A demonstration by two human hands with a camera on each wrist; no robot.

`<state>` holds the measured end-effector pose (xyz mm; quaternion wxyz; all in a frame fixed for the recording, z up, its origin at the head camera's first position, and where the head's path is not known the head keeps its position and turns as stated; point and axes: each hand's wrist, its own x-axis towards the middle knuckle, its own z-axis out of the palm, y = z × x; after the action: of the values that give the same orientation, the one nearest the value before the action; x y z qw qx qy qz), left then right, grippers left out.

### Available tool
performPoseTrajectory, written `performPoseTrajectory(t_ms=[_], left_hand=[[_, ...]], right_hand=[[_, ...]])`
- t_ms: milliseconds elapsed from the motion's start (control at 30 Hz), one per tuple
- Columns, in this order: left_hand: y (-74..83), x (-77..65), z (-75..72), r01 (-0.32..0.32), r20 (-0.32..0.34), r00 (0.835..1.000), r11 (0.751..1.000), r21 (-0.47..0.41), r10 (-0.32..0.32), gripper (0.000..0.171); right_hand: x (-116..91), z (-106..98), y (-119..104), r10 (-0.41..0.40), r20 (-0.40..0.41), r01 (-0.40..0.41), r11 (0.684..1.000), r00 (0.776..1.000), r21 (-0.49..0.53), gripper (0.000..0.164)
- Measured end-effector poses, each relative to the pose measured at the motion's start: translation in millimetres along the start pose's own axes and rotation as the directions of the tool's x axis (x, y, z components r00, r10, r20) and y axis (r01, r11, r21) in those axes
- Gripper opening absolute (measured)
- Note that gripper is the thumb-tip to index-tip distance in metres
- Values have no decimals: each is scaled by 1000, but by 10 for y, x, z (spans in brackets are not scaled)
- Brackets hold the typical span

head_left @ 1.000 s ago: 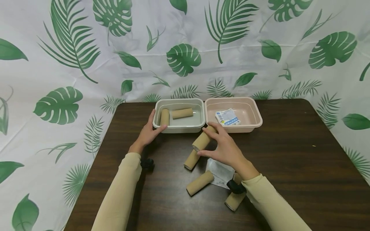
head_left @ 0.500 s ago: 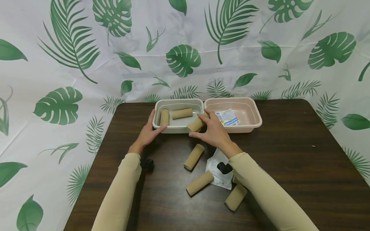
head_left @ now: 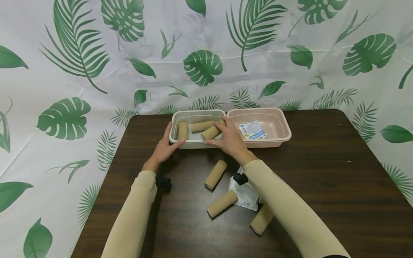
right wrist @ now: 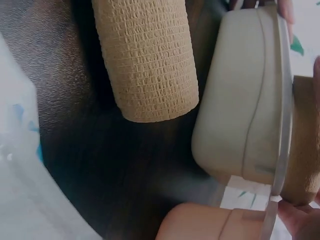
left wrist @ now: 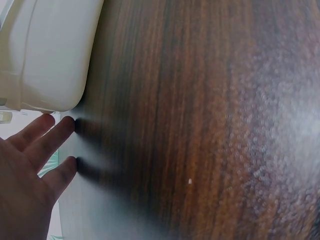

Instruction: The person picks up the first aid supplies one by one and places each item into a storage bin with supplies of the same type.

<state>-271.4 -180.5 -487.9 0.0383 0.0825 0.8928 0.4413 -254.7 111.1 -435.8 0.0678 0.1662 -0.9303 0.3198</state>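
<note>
Tan roll (head_left: 209, 133) is at the right-hand end, 3 o'clock, of a grey bin (head_left: 195, 144), level with its rim or just over it; whether it touches the roll behind it I cannot tell. A leaf-print curtain (head_left: 206, 32) spans 12 o'clock, behind a dark wood counter (head_left: 322, 172). At the counter's far edge, the pink bin (head_left: 269, 144) sits toward 1 o'clock, just beside the grey one at 11. Of the hands, the right hand (head_left: 231, 139) pinches the roll between thumb and fingers; the left hand (head_left: 162, 147) rests against the grey bin's 9 o'clock end, fingers straight and spread. A white packet (head_left: 247, 197) lies on the counter, partly under the right arm, and a blue-and-white packet (head_left: 253, 129) in the pink bin. Around the counter's packet lie an upper roll (head_left: 215, 175) at 10 o'clock, a middle roll (head_left: 222, 204) at 8 and a lower roll (head_left: 261, 220) at 5. Inside the grey bin, one roll (head_left: 183, 131) lies at 9 o'clock, another roll (head_left: 200, 126) toward 12.
</note>
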Motion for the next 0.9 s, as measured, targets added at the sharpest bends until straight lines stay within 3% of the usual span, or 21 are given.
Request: performPoseTrajectory(t_ms=[467,900], left_hand=[[-1,11,-1,11,1,1000,1000,3,-11,95],[-6,-1,-5,7,-4,1000,1000,3,-7,96]], right_hand=[[53,121,-27,23,-28,-22,1000,999,14,90],[-25,139,7,-54,-73,55,998,996,7,74]])
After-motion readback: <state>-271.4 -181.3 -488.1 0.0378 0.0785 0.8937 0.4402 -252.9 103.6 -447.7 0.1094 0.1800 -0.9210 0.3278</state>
